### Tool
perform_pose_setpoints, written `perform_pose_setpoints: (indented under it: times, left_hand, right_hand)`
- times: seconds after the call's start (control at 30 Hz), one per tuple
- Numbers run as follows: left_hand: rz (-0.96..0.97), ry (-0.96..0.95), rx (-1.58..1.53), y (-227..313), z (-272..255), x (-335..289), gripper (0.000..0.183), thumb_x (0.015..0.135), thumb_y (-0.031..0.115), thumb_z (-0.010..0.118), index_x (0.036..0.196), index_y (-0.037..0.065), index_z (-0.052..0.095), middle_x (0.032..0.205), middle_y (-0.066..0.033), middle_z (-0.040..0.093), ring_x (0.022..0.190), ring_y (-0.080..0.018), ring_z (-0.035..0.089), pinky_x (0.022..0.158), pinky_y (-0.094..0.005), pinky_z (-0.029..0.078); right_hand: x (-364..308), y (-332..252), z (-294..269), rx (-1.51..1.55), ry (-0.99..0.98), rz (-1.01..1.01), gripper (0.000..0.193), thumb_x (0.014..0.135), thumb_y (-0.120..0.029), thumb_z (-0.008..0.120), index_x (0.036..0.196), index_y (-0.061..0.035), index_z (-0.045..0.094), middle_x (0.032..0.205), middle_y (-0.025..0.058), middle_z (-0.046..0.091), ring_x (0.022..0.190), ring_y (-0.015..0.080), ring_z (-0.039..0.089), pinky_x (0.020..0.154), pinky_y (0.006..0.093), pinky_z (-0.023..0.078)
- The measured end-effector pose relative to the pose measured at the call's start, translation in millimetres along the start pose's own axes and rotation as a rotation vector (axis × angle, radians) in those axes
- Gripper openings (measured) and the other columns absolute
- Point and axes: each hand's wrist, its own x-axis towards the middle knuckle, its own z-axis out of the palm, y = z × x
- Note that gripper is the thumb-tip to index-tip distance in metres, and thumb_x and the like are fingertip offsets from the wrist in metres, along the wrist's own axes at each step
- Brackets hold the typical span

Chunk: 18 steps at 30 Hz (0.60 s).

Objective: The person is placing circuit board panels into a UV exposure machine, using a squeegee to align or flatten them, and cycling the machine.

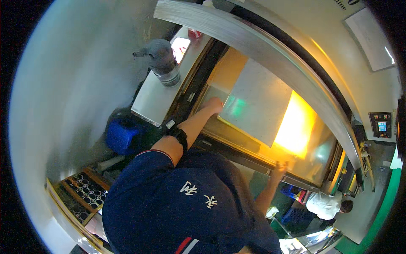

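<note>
A large flat grey panel lies on the yellow-lit bed of a framed machine. To the panel's right the bed glows bright yellow-white. My left hand, reaching in over the front frame, is closed at the panel's left corner. What its fingers hold, if anything, is hidden. There is a dark band on my left forearm. My right hand is at the front frame below the bright area, slightly blurred, its fingers apart and nothing visible in them.
A curved metal bar arches over the bed. On the left, a metal side table bears a water-filled jug with a grey cloth over it, and a lit phone. A blue bin stands below. A person in white is lower right.
</note>
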Motion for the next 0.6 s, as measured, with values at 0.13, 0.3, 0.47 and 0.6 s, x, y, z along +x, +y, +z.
perform_pose_setpoints:
  times: [0.13,0.3,0.47,0.6]
  left_hand:
    - [0.034,-0.187,-0.017,-17,-10,-15,0.016,0.081,0.011,0.063,0.093,0.001,0.069,0.101,-0.0222,0.067,0.076,-0.0339,0.067,0.066,-0.0455,0.053]
    - [-0.189,-0.391,-0.925,-49,6,-66,0.022,0.079,0.016,0.07,0.097,0.003,0.068,0.09,-0.01,0.069,0.068,-0.0209,0.06,0.057,-0.0411,0.047]
    - [0.05,-0.257,-0.771,-33,-8,-132,0.032,0.08,0.023,0.072,0.104,0.003,0.066,0.096,-0.01,0.068,0.079,-0.0237,0.064,0.069,-0.0405,0.052]
    - [0.468,-0.168,-0.568,-38,-42,-139,0.043,0.085,0.026,0.069,0.119,0.001,0.063,0.107,-0.0128,0.07,0.097,-0.0219,0.065,0.087,-0.0364,0.05]
  right_hand:
    - [-48,-9,51,0.238,-0.121,0.187,0.075,0.088,-0.032,0.07,0.145,0.0006,0.033,0.148,0.0224,0.035,0.136,0.0297,0.035,0.108,0.0412,0.033]
    - [-20,-39,54,0.214,-0.105,0.248,0.061,0.091,-0.027,0.066,0.139,0.0023,0.042,0.139,0.0211,0.046,0.127,0.0266,0.046,0.097,0.0382,0.043]
    - [2,-33,64,0.17,-0.161,0.352,0.056,0.089,-0.037,0.069,0.127,0.001,0.053,0.092,0.0089,0.063,0.083,0.0165,0.061,0.072,0.0274,0.049]
    - [-8,-52,67,0.4,-0.416,0.605,0.055,0.088,-0.043,0.068,0.124,-0.002,0.058,0.081,0.0024,0.059,0.074,0.011,0.058,0.063,0.0226,0.046]
